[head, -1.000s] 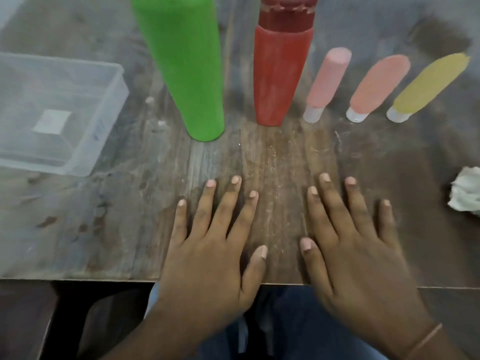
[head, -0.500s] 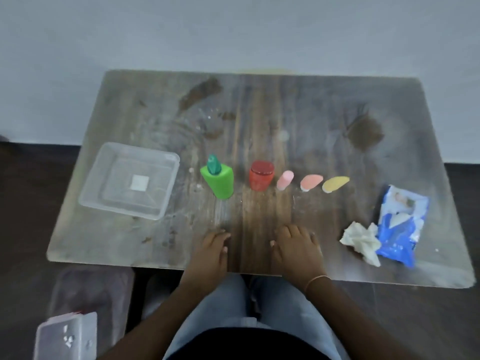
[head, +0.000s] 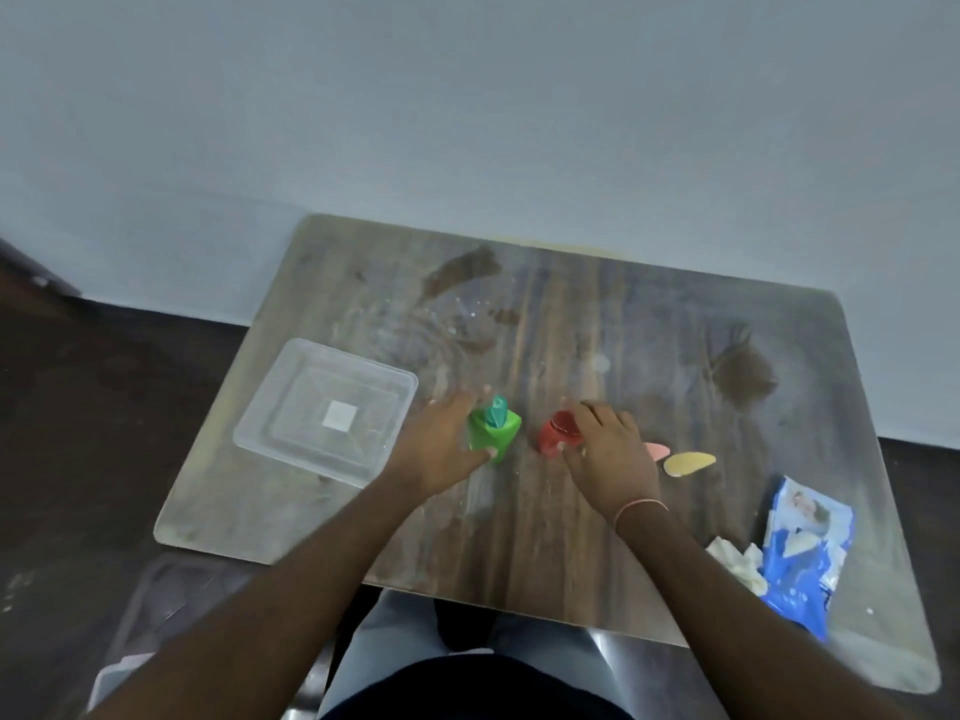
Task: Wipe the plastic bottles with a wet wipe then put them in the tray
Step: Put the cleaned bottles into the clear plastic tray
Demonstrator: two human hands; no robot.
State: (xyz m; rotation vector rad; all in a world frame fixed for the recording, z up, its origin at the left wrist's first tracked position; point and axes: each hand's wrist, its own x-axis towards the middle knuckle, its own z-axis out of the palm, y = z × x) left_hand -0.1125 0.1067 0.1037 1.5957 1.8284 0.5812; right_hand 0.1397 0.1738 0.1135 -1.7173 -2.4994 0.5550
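A green bottle (head: 500, 438) with a teal cap stands mid-table. My left hand (head: 439, 446) grips it, thumb across its front and fingers behind it. Just to the right stands a red bottle (head: 551, 434); my right hand (head: 610, 452) holds it, fingers over the cap and thumb at its front. A salmon bottle (head: 657, 451) peeks out past my right hand, and a yellow bottle (head: 689, 464) stands beside it. The clear plastic tray (head: 291, 460) sits to the left of the green bottle with no bottles in it. A crumpled white wipe (head: 737, 562) lies at the right front.
A blue wet-wipe packet (head: 802, 556) lies beside the crumpled wipe near the table's right front edge. The worn wooden table (head: 597, 314) stands against a pale wall. A clear container (head: 156, 610) sits on the dark floor at lower left.
Both hands left the table's front edge and reached forward, the left onto the green bottle, the right onto the red one. A pale pink bottle is now hidden behind my right hand.
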